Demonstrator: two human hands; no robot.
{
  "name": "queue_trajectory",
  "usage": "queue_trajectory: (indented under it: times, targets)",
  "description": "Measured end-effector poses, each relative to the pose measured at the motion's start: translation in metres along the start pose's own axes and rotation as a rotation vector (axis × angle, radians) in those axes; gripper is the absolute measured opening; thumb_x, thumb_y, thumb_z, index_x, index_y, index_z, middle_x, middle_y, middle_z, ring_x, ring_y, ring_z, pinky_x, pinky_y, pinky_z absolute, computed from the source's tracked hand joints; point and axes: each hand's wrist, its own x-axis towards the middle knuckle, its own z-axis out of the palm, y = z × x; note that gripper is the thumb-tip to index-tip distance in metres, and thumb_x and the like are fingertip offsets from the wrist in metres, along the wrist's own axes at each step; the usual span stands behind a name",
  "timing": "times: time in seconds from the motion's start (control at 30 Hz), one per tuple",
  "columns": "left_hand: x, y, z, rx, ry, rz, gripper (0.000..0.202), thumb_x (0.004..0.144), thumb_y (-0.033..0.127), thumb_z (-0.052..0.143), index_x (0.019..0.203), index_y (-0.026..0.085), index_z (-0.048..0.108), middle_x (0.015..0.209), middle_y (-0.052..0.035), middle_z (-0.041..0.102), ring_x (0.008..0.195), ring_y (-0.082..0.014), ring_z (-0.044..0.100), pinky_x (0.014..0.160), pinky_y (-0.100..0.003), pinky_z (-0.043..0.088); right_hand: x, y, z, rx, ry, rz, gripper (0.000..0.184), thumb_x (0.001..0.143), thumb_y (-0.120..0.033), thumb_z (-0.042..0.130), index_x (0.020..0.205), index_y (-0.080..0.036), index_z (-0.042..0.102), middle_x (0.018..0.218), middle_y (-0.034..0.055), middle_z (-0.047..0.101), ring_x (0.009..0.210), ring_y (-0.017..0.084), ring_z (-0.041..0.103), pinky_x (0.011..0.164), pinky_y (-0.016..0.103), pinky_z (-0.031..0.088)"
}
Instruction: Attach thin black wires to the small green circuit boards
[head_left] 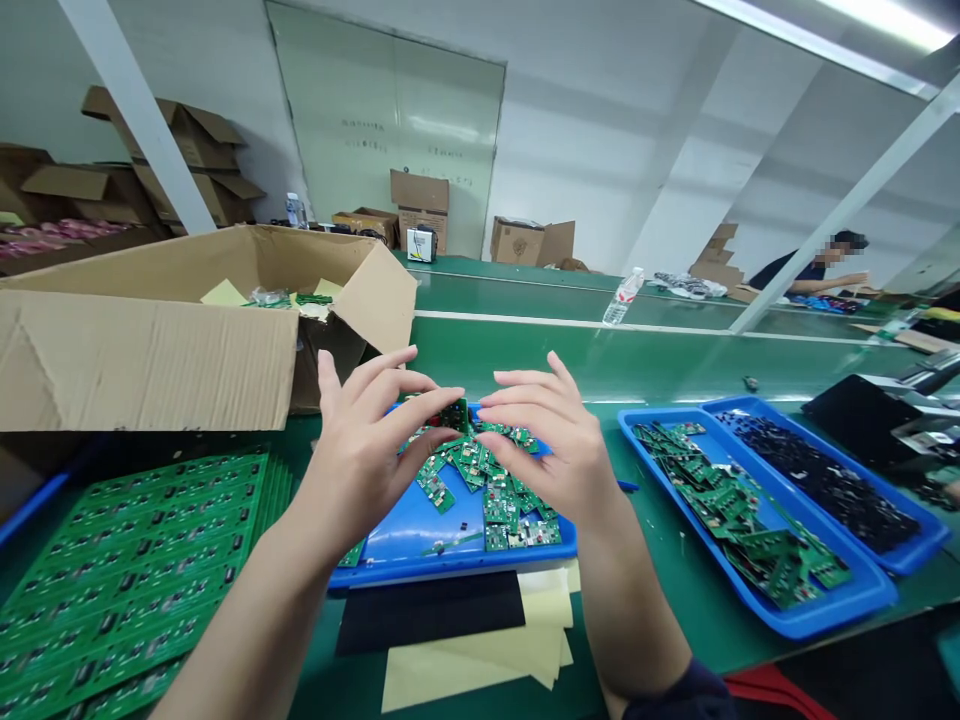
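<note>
My left hand (367,450) pinches a small dark green circuit board (454,415) between thumb and fingers, just above a blue tray (450,570). My right hand (547,440) hovers beside it, its fingertips at the board's right edge, and I see nothing held in it. Below both hands, a loose heap of small green circuit boards (487,490) lies in the tray. To the left of the tray, a large stack of green circuit board panels (135,570) lies on the bench.
An open cardboard box (142,360) stands at the left. At the right are a blue tray of green boards (757,600) and a blue tray of black parts (825,490). Yellow sheets (480,650) lie at the front. A green conveyor (525,350) runs behind, with a person (817,265) beyond.
</note>
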Motion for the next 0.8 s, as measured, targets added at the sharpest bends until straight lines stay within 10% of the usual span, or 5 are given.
queue_trajectory:
  times: [0.47,0.8]
  targets:
    - [0.002,0.001,0.009,0.018,0.149,-0.071,0.021,0.081,0.026,0.06,0.101,0.033,0.063,0.093,-0.0037,0.066,0.108,-0.0287,0.055,0.107,-0.064,0.007,0.0,0.0,0.001,0.017,-0.008,-0.102,0.01,0.08,-0.021,0.058,0.084,-0.027,0.066,0.082,-0.0015,0.071,0.086,0.017,0.066,0.109,0.053,0.027]
    - [-0.001,0.002,0.012,0.029,0.201,0.057,0.035,0.081,0.019,0.06,0.108,0.041,0.058,0.099,-0.0008,0.067,0.114,-0.0254,0.053,0.109,-0.06,0.013,0.0,-0.009,0.013,0.48,-0.089,0.471,0.013,0.08,-0.028,0.061,0.09,-0.023,0.068,0.09,0.0013,0.073,0.083,0.017,0.067,0.106,0.052,0.03]
